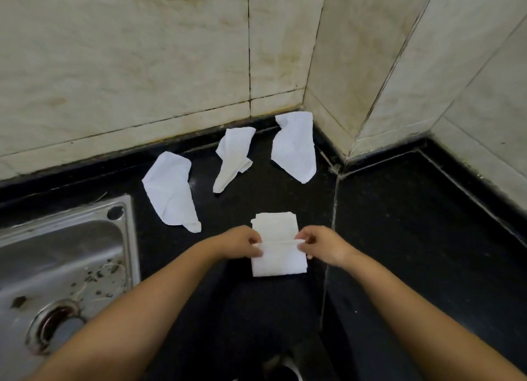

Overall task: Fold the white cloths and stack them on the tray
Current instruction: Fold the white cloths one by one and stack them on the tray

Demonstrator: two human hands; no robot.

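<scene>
A white cloth (278,259) lies partly folded on the black counter in front of me. My left hand (238,242) pinches its left edge at a raised fold line. My right hand (320,245) pinches the right end of the same fold. Three crumpled white cloths lie farther back: one at the left (171,192), one in the middle (232,156), one at the right near the wall corner (295,146). No tray is in view.
A steel sink (57,266) with a drain and specks of debris takes up the left side. Tiled walls (171,66) close off the back and the right, meeting in a corner. The black counter (413,238) runs on to the right, with a seam down its middle.
</scene>
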